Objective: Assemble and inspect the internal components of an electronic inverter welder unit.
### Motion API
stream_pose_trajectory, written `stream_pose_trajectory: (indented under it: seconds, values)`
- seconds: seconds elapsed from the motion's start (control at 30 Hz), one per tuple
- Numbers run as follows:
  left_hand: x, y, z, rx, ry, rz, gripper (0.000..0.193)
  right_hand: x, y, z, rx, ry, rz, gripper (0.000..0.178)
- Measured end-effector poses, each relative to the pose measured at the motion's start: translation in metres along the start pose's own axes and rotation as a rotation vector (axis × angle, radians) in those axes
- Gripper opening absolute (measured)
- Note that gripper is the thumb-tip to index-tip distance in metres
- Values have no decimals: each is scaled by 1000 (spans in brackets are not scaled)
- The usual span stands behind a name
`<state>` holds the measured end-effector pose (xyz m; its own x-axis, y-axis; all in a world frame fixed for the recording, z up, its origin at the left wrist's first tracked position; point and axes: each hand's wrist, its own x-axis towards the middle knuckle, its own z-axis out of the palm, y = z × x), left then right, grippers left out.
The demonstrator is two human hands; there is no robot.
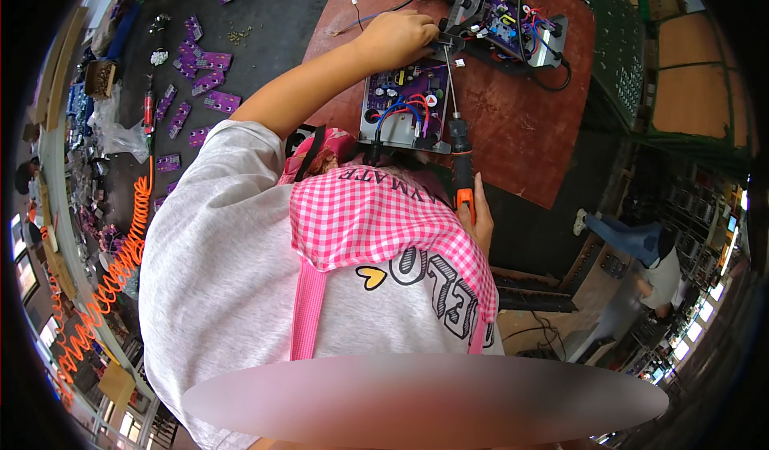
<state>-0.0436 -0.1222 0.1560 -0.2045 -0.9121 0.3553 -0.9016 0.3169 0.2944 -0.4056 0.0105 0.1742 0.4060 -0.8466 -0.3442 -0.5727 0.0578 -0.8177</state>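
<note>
Clasps one black-and-orange cylindrical screwdriver (460, 149) in the right hand (480, 219). Curls the left hand (400, 38) near its tip; cannot tell whether pinching anything. Has two silver-metal, purple-board assemblies (407, 97) on the red-brown table (525, 129), one between left hand and body.

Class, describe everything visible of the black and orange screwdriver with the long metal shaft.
The black and orange screwdriver has a dark, plastic-looking grip, orange lower end and thin, straight, silvery shaft. It is right of the purple circuit board, shaft pointing toward the picture's top. The right hand holds its orange end; contact at the far end is unclear.
</note>
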Motion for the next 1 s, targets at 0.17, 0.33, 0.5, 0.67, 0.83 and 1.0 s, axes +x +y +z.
stream_pose_trajectory:
  seconds: [0.17,0.33,0.5,0.67,0.83,1.0]
  values:
    - [0,1,-1,-6,-32,-32,23,-2,8,3,77,27,8,60]
    - [-3,-2,0,-18,-26,-3,23,-7,14,-3,122,40,-28,62]
    - [-3,-1,0,-21,94,59,21,-12,12,-8,110,52,26,61]
    - [-4,3,-6,-7,54,63,27,-18,9,-8,196,97,59,58]
    - [-11,3,-13,-13,-79,22,38,-22,13,-22,-18,71,193,56]
    - [-15,7,-21,40,-69,4,49,-25,22,-21,-143,121,252,54]
